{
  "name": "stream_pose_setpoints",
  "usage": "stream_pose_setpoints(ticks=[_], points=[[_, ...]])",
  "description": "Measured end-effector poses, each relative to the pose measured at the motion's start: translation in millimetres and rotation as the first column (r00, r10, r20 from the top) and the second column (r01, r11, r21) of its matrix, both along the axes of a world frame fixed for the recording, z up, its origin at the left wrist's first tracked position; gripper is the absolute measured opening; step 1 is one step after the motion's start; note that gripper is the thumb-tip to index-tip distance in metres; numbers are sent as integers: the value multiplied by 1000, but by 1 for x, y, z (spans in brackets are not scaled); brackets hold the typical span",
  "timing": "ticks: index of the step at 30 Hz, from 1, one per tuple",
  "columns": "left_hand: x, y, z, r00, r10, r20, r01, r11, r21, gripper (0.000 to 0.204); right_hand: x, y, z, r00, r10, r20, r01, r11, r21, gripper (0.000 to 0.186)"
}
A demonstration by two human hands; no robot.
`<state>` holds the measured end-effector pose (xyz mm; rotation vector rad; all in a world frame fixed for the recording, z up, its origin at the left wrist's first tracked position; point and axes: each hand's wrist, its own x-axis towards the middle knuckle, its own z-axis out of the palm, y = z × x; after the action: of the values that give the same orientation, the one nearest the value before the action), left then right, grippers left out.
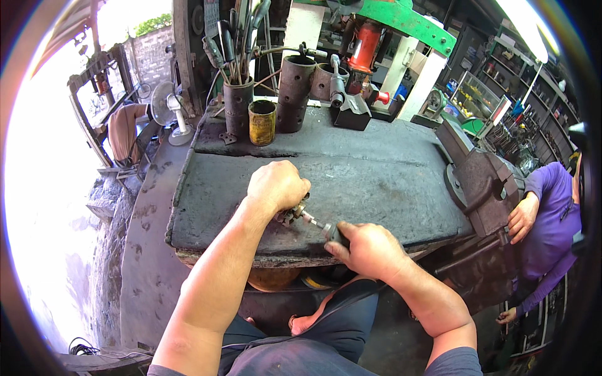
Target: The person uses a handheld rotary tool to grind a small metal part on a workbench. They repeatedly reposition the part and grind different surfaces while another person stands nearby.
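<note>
Over the front of the dark metal bench top (325, 182), my left hand (276, 187) is closed on a small dirty metal assembly (287, 215), partly hidden by the hand. A silvery shaft (311, 219) sticks out of it down to the right. At that shaft's lower end my right hand (370, 250) is closed round a grey round part (332, 231), with thumb and index finger on it; whatever else lies inside that grip is hidden.
Tool-filled pipes (238, 113), a yellow can (262, 125) and a green press frame (401, 22) stand behind. A large vise (476, 188) is at right; beside it a co-worker in purple (545, 238). A fan (164, 103) and a seated person (125, 138) are at left.
</note>
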<state>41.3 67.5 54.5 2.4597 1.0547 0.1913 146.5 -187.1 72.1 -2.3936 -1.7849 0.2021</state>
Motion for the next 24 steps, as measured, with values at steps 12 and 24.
stream_pose_setpoints(ticks=[12,24], points=[[0,-2,2,1000,16,0,-16,1000,-18,43,1,-1,0,1000,21,-4,-21,1000,-6,48],[-2,0,1,1000,-5,10,6,1000,-18,42,-2,-2,0,1000,-2,13,2,1000,24,49]])
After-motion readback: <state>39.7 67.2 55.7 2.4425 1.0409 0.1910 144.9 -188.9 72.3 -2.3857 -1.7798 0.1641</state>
